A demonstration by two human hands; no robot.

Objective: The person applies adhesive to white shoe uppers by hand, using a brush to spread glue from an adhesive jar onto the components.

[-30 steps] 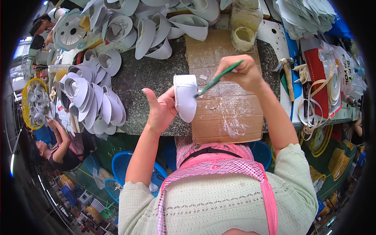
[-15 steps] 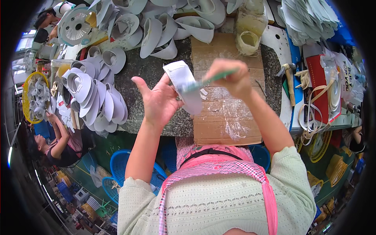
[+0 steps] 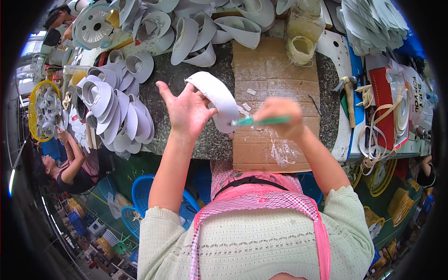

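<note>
My left hand (image 3: pixel 189 109), palm up with the thumb spread wide, holds a white curved strip-like piece (image 3: pixel 217 93) along its fingers. Some of those fingers are hidden behind the piece. In my closed right hand (image 3: pixel 283 112), slightly blurred, is a green-handled brush (image 3: pixel 252 122) pointing left. Its tip touches the lower right end of the white piece, above the left edge of a cardboard sheet (image 3: pixel 275 60). White smears and a few small white scraps (image 3: pixel 246 107) lie on the cardboard.
Piles of white curved pieces (image 3: pixel 112 107) stand left and at the back. A crusted pale container (image 3: pixel 301 49) sits behind the cardboard. To the right are a hammer (image 3: pixel 348 100), a red box (image 3: pixel 380 88) and tape rolls. A co-worker (image 3: pixel 70 168) is at left.
The brush has moved down along the white piece to its lower end, my right hand with it. The white piece has tilted and now shows its curved edge.
</note>
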